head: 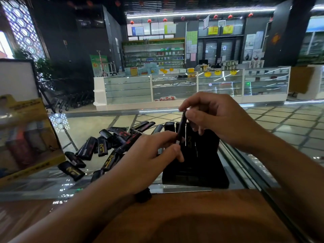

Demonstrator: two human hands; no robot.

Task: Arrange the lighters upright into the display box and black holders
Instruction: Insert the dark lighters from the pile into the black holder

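The surface [98, 123] was shiny glass, with smooth brown wood at its near edge. The lighters [102, 146] looked like glossy black plastic. The display box [26, 109] was yellow cardboard.

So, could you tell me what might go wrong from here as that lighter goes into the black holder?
Both hands, left and right, pinch one lighter right above the black holder, so it could knock the lighters already standing there. The loose pile lies close beside the left hand; a sweep could scatter it on the glass counter.
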